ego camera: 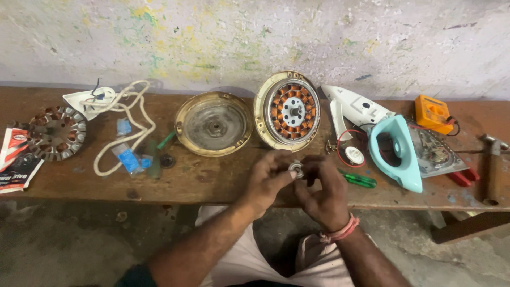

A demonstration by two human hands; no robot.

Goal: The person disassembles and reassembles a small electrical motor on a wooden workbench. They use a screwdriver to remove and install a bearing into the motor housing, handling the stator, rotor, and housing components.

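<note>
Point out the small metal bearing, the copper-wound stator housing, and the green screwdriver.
small round metal bearing (296, 169), head view, its face between the fingertips of both hands
round copper-wound stator housing (292, 111), head view, white centre hub
green-handled screwdriver (359, 180), head view, mid-handle

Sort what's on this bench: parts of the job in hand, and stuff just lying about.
In hand:
bearing, held by left hand and right hand
stator housing
fan cover

Lying about:
iron parts
multimeter
hammer
green screwdriver
cord
spare stator
</note>
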